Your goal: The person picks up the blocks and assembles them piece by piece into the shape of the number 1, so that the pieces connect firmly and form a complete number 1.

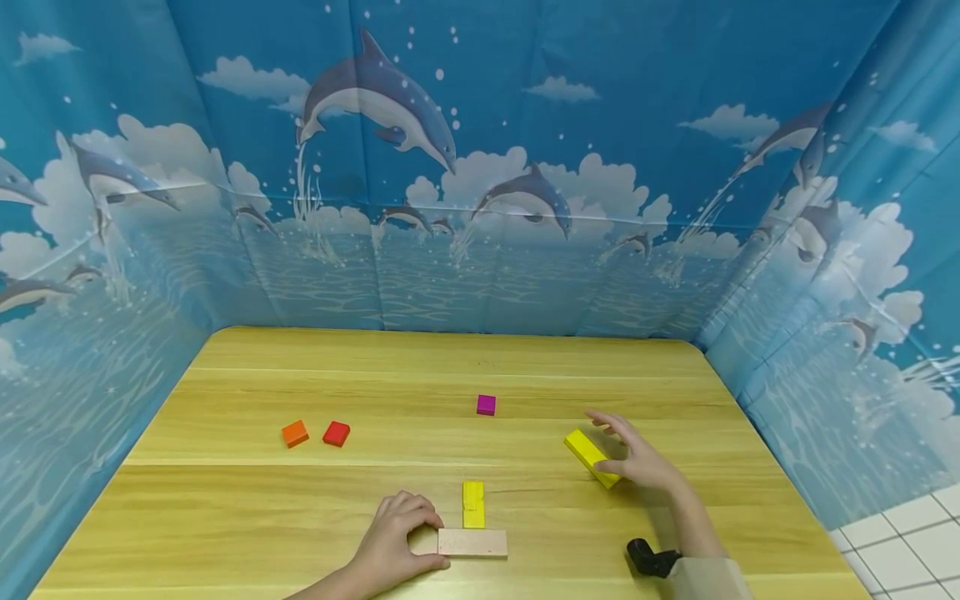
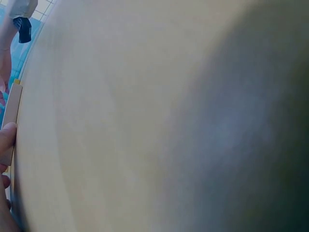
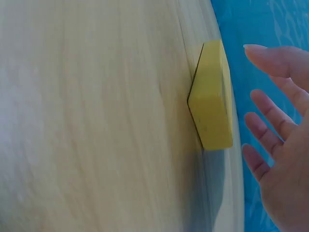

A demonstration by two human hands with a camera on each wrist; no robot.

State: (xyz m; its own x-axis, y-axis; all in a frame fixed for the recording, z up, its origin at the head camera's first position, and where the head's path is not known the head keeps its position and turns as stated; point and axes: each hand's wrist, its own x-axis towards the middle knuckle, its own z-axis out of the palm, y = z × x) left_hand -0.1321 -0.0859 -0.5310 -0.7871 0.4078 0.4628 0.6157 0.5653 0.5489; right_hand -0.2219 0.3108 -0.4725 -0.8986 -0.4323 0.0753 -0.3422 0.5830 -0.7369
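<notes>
My left hand [image 1: 397,537] pinches the left end of a plain pale wooden block [image 1: 472,543], thumb on the near side and index finger on the far side. In the left wrist view its thumb [image 2: 8,136] lies against that block's side. A small yellow block [image 1: 473,504] meets the far side of the pale one. Over on the right, my right hand [image 1: 637,457] hovers above a longer yellow block [image 1: 588,456], with fingers spread and thumb overlapping it in the head view. The right wrist view has those fingers [image 3: 263,128] apart from the block.
An orange block [image 1: 295,433] and a red block [image 1: 337,433] lie on the left of the wooden table [image 1: 225,508]. A purple block [image 1: 486,405] sits at the back middle. Dolphin-printed curtains [image 1: 480,275] enclose the back and sides. A black device [image 1: 651,558] is at the right wrist.
</notes>
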